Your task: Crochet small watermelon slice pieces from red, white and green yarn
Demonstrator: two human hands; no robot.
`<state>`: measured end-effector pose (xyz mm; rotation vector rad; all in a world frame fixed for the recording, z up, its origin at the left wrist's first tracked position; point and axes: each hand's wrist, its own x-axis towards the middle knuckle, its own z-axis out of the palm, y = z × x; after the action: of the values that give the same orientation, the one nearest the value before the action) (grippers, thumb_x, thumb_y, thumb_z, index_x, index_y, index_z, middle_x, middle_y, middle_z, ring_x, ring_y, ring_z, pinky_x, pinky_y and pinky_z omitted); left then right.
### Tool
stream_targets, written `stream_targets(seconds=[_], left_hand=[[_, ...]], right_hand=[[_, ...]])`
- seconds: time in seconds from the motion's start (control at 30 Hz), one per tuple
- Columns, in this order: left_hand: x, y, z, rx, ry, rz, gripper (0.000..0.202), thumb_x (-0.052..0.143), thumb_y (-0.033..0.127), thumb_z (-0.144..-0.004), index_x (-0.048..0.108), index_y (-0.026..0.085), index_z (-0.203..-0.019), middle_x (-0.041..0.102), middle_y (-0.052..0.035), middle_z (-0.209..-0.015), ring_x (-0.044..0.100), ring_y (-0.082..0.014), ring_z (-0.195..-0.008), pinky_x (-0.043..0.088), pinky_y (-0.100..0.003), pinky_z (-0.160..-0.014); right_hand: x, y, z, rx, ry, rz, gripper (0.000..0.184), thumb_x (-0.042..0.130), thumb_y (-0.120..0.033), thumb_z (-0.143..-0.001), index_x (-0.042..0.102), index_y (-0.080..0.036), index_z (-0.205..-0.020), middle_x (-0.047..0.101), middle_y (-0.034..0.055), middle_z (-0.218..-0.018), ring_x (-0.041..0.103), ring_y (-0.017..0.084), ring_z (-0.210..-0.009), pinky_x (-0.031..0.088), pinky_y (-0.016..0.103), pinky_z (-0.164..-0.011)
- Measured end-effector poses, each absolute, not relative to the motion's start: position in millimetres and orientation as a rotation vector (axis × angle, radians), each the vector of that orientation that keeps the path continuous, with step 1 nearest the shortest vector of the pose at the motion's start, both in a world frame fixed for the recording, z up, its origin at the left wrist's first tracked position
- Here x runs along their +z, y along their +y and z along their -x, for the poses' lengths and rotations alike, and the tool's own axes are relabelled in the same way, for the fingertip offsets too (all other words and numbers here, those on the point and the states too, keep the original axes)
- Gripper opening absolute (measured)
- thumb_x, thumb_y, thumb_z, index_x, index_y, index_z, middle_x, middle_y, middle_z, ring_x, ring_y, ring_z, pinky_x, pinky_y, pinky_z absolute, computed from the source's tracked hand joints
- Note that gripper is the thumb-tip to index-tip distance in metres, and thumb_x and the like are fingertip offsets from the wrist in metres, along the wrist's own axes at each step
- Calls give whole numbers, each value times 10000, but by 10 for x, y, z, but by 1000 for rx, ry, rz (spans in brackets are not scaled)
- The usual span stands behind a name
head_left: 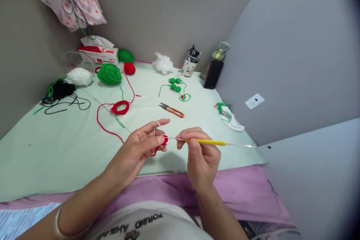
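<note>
Between the thumb and fingers of my left hand is a small red and white crochet piece. White yarn runs over the raised index finger of that hand, and a red strand hangs below the piece. My right hand is closed around the yellow handle of a crochet hook. The hook's thin metal shaft points left and its tip meets the crochet piece; I cannot make out the exact stitch. Beyond my hands lie orange-handled thread snips and a loose coil of red yarn.
Green yarn, white yarn, a red ball and black yarn sit at the back left by a tissue box. Small green crocheted pieces, stuffing, a phone and a bottle stand farther right.
</note>
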<state>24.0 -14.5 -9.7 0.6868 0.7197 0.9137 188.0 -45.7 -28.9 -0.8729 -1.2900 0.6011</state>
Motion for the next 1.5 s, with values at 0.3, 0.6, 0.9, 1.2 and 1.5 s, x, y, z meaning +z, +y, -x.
stream_targets(seconds=[0.3, 0.6, 0.9, 1.2, 1.5], left_hand=[[-103, -209, -284, 986, 763, -831, 462, 842, 257, -820, 750, 291, -1272, 676, 6, -913, 626, -157, -871, 491, -286, -838], [-99, -176, -257, 944, 742, -829, 432, 850, 262, -825, 766, 308, -1246, 650, 28, -874, 577, -99, -744, 442, -226, -711], [-132, -174, -221, 947, 786, -927, 385, 807, 285, -873, 762, 350, -1250, 641, 35, -861, 555, -98, -778, 425, -212, -704], [-133, -188, -292, 1042, 807, -971, 446, 851, 230, -823, 756, 318, -1250, 639, 43, -857, 584, -110, -813, 471, -218, -743], [-122, -124, -242, 887, 738, -716, 464, 860, 286, -810, 763, 257, -1262, 619, 34, -763, 577, -90, -688, 465, -211, -692]], right_hand=[[-337, -401, -1859, 879, -1177, 799, 194, 611, -328, -1019, 788, -251, -999, 749, 49, -925, 669, 171, -738, 550, 348, -692], [-298, -333, -1880, 1146, -940, 659, 201, 640, -374, -1008, 731, -236, -893, 772, 11, -852, 666, 109, -654, 549, 254, -656], [-284, -424, -1957, 914, -1230, 731, 220, 509, -267, -1072, 714, -238, -997, 764, 32, -953, 699, 140, -758, 569, 304, -712], [-298, -515, -1957, 8, -1857, 880, 274, 547, -104, -1009, 677, -224, -1218, 736, 101, -1058, 704, 198, -963, 603, 325, -798], [-325, -426, -1895, 498, -1374, 838, 264, 512, -160, -1039, 747, -274, -1080, 714, 36, -928, 669, 161, -772, 575, 320, -688]])
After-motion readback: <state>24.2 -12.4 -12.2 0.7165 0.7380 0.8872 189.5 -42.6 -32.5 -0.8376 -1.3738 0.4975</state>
